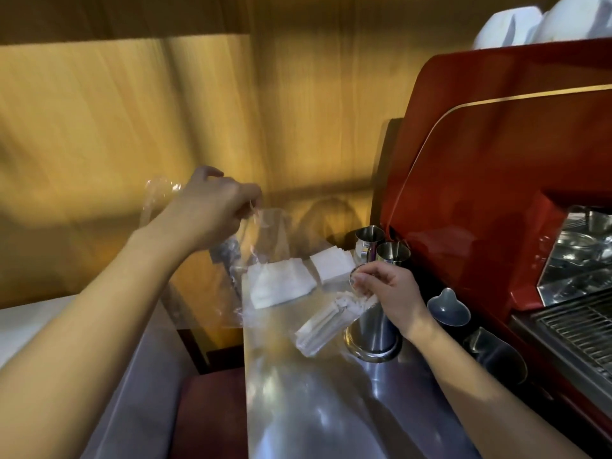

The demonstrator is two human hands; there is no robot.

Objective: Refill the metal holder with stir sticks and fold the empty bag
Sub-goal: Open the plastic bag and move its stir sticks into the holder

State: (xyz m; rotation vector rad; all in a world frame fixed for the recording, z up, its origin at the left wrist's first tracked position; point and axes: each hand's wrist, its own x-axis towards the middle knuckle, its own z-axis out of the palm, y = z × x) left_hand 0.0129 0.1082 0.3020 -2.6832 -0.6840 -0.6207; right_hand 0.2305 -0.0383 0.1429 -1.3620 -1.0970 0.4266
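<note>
My left hand (212, 213) is raised above the counter's left edge, pinching the top of a clear plastic bag (265, 246) that hangs down crumpled and looks empty. My right hand (387, 289) grips the rim of the tall metal holder (372, 332), which leans to the left on the steel counter. A bundle of white wrapped stir sticks (328, 323) pokes out of the holder's mouth, slanting down to the left toward the counter. The image is blurred.
Two stacks of white napkins (281, 286) (332, 263) lie on the steel counter (314, 409) behind the holder. Two steel pitchers (367, 241) (392, 253) stand at the back. A red espresso machine (480, 193) fills the right side, with a grey scoop-shaped dish (447, 309) at its foot. A wooden wall is behind.
</note>
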